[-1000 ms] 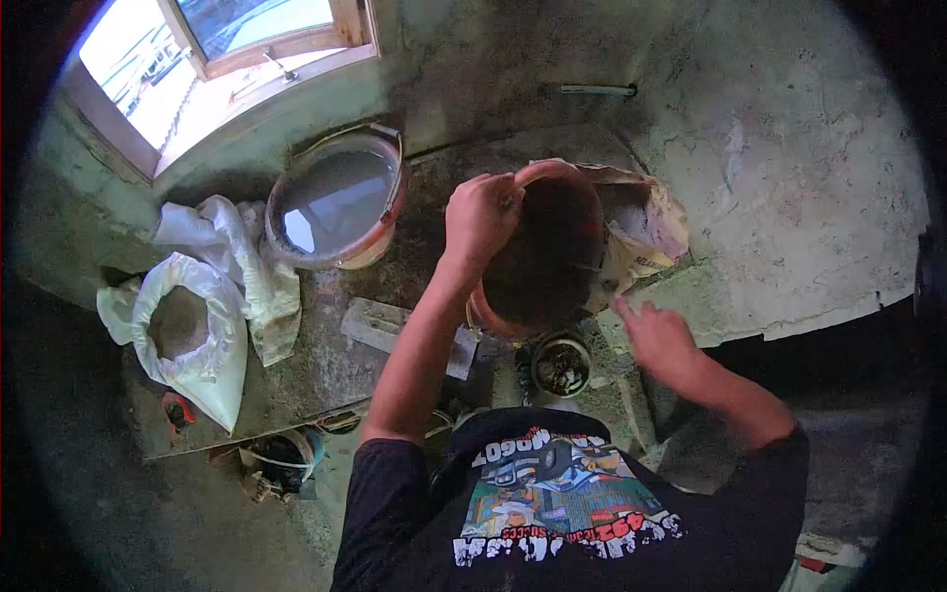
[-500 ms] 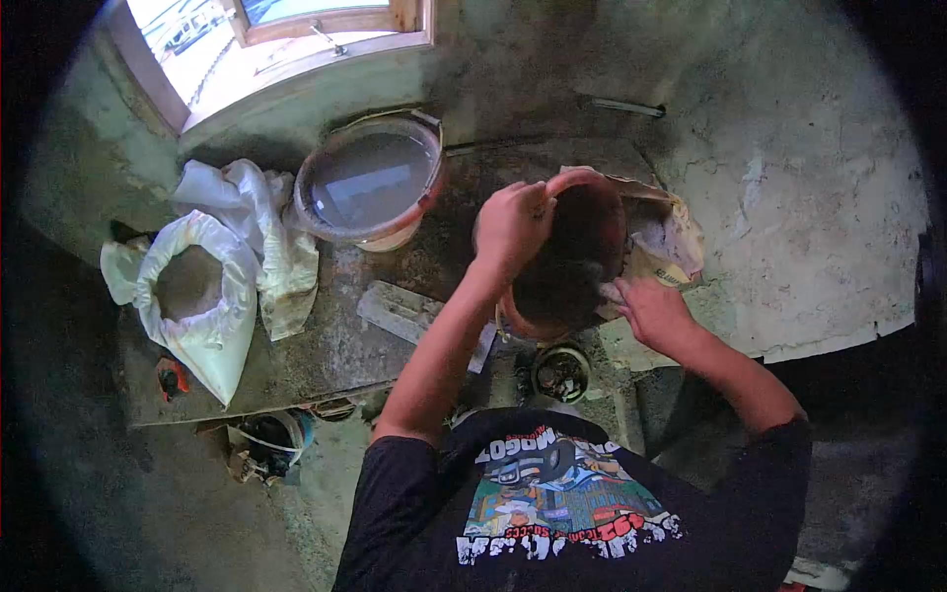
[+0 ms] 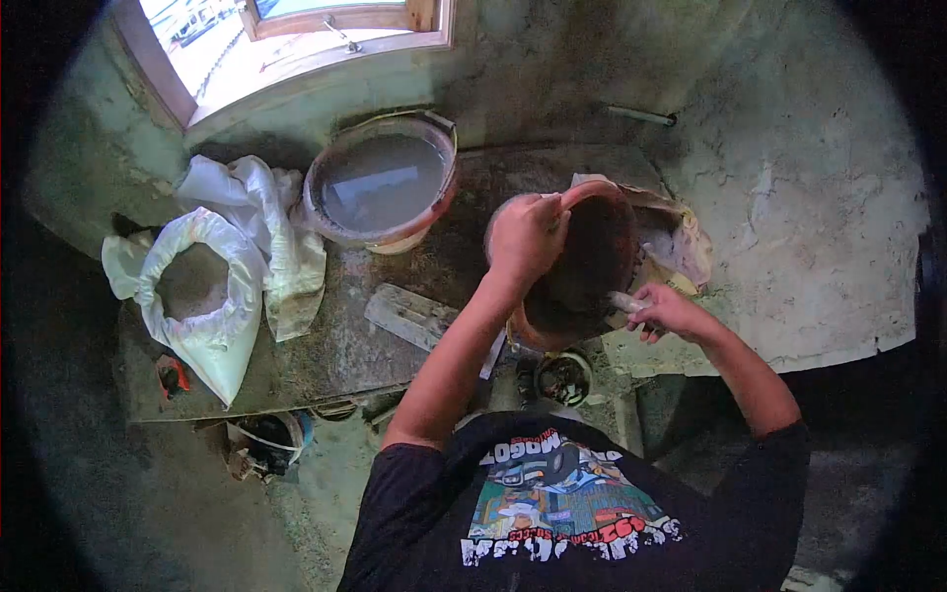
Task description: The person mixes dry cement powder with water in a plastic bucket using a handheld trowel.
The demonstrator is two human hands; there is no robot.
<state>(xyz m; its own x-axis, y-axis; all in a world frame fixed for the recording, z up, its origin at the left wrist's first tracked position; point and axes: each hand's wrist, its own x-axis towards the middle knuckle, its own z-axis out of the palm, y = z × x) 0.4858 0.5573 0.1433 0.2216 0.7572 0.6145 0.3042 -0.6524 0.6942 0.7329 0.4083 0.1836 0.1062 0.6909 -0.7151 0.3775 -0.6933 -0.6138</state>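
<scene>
My left hand [image 3: 530,235] is closed over the upper left rim of a reddish bucket [image 3: 618,212], which is tipped on its side on the table. The inside of the bucket is dark, and its contents are hard to make out. At the bucket's lower right edge, my right hand [image 3: 671,312] is closed round a short pale handle [image 3: 625,301]. The tool's far end is lost in the dark of the bucket. Behind the bucket, on the right, lies a crumpled paper sack [image 3: 691,252].
A bucket of grey water [image 3: 385,185] stands near the window. Left of it are an open white sack of grey powder [image 3: 194,281] and another white sack [image 3: 286,232]. A long float [image 3: 409,314] lies mid-table. Below the table edge are small pails [image 3: 564,379].
My right hand has moved slightly right, and more of the pale handle shows. My left hand stays at the rim. The whole view has shifted a little.
</scene>
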